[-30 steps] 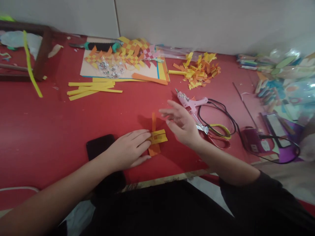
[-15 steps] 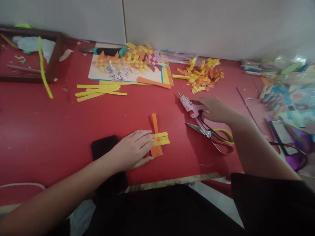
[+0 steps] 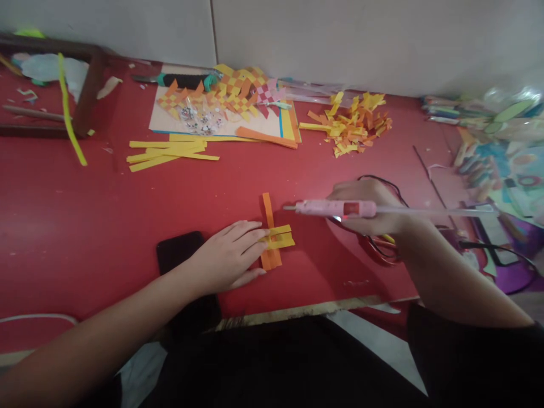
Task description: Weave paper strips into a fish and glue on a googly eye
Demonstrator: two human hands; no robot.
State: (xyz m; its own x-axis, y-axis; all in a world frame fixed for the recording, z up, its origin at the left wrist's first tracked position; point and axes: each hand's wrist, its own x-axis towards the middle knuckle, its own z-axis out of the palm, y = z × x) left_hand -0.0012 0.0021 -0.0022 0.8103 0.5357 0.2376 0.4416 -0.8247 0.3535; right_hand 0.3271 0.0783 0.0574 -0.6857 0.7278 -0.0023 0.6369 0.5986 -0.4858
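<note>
My left hand lies flat with its fingers stretched out, the tips resting on crossed paper strips. In this small piece, yellow strips run sideways over orange strips, one of which sticks up past the rest. Raised over the table, my right hand is closed around a pink glue gun. The gun's nozzle points left, above and right of the strips, and a long clear glue stick juts out behind. Under my right hand, scissors are mostly covered; part of the handles shows.
Several loose yellow strips lie at the back left, near woven paper pieces on coloured sheets. Orange and yellow scraps are heaped behind my right hand. A black phone lies under my left forearm. A wooden frame stands far left.
My right hand has picked up the glue gun from the table beside the scissors and turned it, nozzle toward the strips. My left hand has stayed on the strips.
</note>
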